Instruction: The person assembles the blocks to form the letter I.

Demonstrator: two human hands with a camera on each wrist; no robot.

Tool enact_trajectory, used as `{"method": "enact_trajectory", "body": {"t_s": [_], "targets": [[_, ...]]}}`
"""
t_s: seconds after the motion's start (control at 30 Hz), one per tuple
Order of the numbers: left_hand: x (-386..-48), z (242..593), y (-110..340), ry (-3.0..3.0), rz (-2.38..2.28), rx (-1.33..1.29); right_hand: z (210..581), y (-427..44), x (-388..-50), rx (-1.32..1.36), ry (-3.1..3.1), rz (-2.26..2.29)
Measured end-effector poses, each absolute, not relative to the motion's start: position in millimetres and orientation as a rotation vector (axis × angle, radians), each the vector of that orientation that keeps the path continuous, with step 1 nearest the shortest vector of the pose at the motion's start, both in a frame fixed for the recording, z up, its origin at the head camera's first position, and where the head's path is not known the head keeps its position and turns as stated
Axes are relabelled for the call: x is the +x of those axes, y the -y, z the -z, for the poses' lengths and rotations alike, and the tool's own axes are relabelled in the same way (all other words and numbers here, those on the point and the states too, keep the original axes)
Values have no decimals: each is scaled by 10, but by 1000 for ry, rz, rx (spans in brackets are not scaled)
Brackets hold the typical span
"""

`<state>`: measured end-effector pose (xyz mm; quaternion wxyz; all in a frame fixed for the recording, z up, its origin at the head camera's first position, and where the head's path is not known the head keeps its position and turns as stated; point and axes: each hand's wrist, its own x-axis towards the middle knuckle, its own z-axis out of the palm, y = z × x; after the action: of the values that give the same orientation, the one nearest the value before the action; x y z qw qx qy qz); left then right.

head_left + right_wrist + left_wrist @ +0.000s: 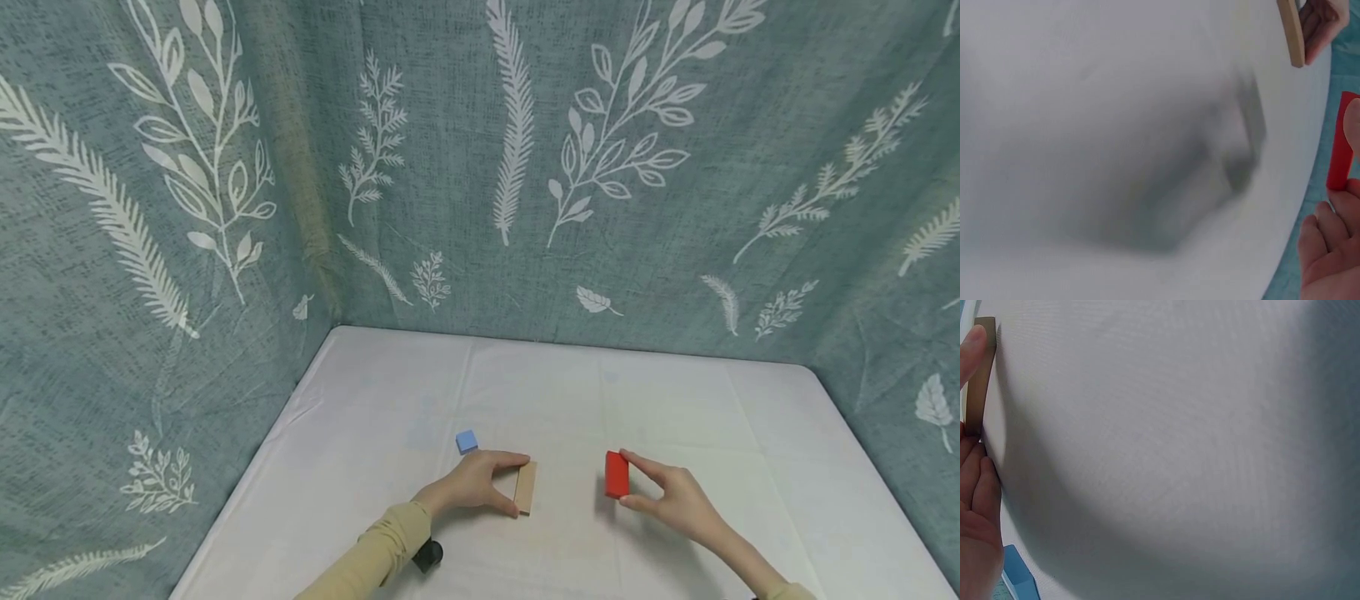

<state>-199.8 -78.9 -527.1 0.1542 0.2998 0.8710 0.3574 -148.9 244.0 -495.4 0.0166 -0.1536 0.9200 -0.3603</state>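
Observation:
My left hand [474, 482] pinches a plain wooden block [526, 488] between thumb and fingers, gripping it by its two ends. The block is at or close to the white tabletop; whether it touches is hard to tell. To the right, my right hand [678, 498] grips a red block [617, 475] by its ends in the same way, thumb at the near end. In the right wrist view the red block [1341, 142] is held off the table, and its shadow falls on the cloth. A small blue cube [467, 442] lies just beyond the left hand.
A white cloth covers the table [675, 400]. Green-blue curtains [450, 167] with white leaf prints hang behind it and along both sides. A black device [428, 554] sits at the left wrist.

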Motion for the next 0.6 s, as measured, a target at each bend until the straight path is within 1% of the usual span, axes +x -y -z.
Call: {"method": "enact_trajectory", "body": {"t_s": [0.37,0.6], "targets": [[-1999,5250,789,-2495,-1020,855,4849,-2306,-1351,-402,-2756,1200],[-2004,5274,796,-2495,-1025,867,4852,-2264,-1290,-495,-2773,1178]]}}
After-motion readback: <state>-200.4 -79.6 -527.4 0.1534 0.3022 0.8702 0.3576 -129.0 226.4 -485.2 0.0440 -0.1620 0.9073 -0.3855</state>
